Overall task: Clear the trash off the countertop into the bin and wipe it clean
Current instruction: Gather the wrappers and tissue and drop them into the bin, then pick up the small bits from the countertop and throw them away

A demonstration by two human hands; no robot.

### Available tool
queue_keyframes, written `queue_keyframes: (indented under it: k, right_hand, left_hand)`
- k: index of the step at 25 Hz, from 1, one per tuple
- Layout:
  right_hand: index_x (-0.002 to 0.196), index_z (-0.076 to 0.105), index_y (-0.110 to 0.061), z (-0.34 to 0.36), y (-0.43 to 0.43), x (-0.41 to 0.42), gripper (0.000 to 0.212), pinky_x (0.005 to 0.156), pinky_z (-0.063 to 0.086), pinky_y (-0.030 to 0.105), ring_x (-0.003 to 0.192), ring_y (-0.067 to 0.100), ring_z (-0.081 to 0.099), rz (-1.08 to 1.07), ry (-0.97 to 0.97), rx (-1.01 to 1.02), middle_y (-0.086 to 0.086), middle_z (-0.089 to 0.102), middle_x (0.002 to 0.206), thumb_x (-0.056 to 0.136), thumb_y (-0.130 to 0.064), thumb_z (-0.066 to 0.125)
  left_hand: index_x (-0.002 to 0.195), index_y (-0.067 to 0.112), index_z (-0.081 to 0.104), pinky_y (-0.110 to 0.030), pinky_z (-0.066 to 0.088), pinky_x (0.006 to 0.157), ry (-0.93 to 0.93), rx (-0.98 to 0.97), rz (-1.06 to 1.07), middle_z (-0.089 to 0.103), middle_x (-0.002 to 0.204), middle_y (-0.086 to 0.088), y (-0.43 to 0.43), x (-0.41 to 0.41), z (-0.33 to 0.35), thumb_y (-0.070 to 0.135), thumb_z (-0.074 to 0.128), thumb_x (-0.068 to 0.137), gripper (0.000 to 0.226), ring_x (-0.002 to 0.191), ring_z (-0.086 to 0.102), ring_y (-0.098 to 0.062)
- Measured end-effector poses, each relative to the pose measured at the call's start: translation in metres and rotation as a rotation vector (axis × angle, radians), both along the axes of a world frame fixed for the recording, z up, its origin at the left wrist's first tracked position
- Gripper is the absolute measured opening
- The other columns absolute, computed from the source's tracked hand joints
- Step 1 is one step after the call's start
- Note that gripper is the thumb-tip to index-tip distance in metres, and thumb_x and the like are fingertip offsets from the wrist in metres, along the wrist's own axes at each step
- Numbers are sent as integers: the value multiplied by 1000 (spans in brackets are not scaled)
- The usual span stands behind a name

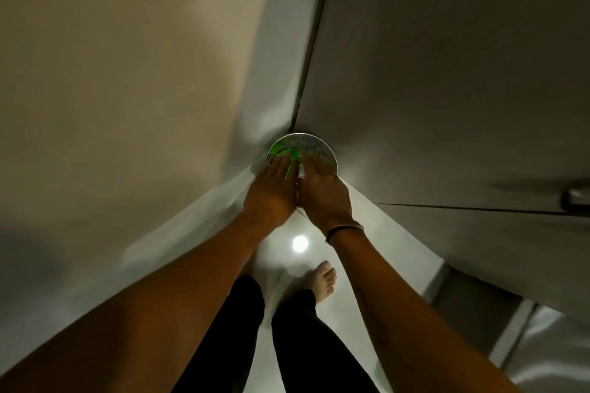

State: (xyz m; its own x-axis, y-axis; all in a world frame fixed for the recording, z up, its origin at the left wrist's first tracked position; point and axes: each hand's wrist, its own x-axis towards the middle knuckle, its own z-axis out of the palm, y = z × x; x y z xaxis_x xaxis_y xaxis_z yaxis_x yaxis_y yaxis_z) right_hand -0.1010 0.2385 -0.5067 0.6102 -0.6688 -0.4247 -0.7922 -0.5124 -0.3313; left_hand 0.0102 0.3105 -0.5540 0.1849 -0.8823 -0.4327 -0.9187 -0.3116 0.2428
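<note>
Two hands (297, 188), bin (316, 140), no legible writing

I see a beige wall (111, 57) on the left, blurred. Grey cabinet fronts (447, 73) fill the right, 1 dark seam between panels, what may be a metal handle (578, 199) at the edge. Pale glossy floor (367, 233) shows 1 round light reflection (300, 243).

Near half of the round bin (301, 153) is hidden behind both hands (298, 191). The green item (289, 158) under the fingers is blurred; its kind cannot be told. One foot (324, 281) shows; the other is hidden. A metal handle (578, 199) is cut off at right.
</note>
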Motion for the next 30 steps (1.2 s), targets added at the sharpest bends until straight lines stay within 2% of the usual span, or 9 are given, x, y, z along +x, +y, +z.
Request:
queue_keyframes:
  k: [2, 6, 11, 17, 19, 22, 25, 27, 30]
  right_hand:
    - [165, 30, -15, 56, 22, -9, 67, 126, 39, 46, 159, 31, 33, -71, -64, -24, 11, 33, 171, 106, -30, 60]
    - [153, 51, -15, 180, 42, -19, 60, 122, 45, 50, 153, 32, 43, -202, -239, -200, 10, 50, 161, 100, -33, 71]
    - [150, 56, -14, 294, 17, -23, 52, 124, 39, 45, 156, 29, 37, -249, -377, -461, 8, 50, 161, 103, -36, 64]
    - [149, 54, -16, 398, -43, -40, 45, 124, 40, 31, 146, 18, 50, -318, -661, -688, 3, 57, 153, 106, -24, 60]
    - [150, 53, -17, 425, -81, -51, 48, 118, 46, 32, 143, 21, 52, -364, -566, -697, 5, 54, 154, 104, -21, 63]
    - [145, 59, -14, 454, -146, -57, 47, 112, 53, 47, 141, 34, 55, -410, -364, -574, 15, 53, 156, 99, -21, 62]
    - [119, 73, -15, 461, -187, -45, 28, 87, 60, 46, 113, 39, 70, -359, -274, -509, 15, 72, 127, 93, -13, 64]
    - [100, 75, -14, 457, -193, -35, 16, 67, 50, 36, 94, 41, 72, -342, -225, -508, 15, 76, 103, 90, -10, 63]
    - [94, 73, -9, 456, -194, -27, 12, 64, 51, 40, 85, 42, 71, -343, -230, -559, 18, 76, 93, 93, -7, 60]
  left_hand:
    - [167, 11, 22, -47, 25, 133, 20, -86, 64, 24, 175, -15, 21, -5, 51, 28, 59, 104, 75, 164, 21, -34]
    - [156, 2, 47, -53, 47, 120, -32, -364, 113, 48, 162, -21, 30, -11, 175, 25, 75, 95, 72, 152, 45, -38]
    - [158, -2, 42, -55, 45, 121, -75, -580, 39, 36, 168, -23, -3, -7, 308, 31, 38, 111, 57, 157, 35, -39]
    - [164, 6, 31, -47, 27, 132, 136, -947, 26, 27, 174, -17, -74, -15, 423, 27, 42, 112, 57, 164, 21, -33]
    - [162, 8, 38, -43, 29, 131, 198, -963, 4, 28, 174, -15, -119, -17, 450, 25, 48, 110, 55, 164, 22, -31]
    - [159, 15, 44, -48, 46, 119, 109, -759, -10, 31, 174, -10, -195, -16, 483, 25, 65, 103, 61, 155, 40, -34]
    - [150, 19, 54, -48, 54, 108, 10, -591, -109, 41, 169, -7, -243, -17, 487, 21, 71, 100, 53, 142, 57, -35]
    - [131, 20, 69, -47, 61, 97, 2, -593, -148, 67, 146, -8, -251, -16, 485, 15, 68, 101, 30, 123, 70, -34]
    - [107, 20, 80, -34, 56, 71, -13, -656, -87, 81, 102, -8, -248, -13, 484, 13, 69, 100, 14, 93, 76, -30]
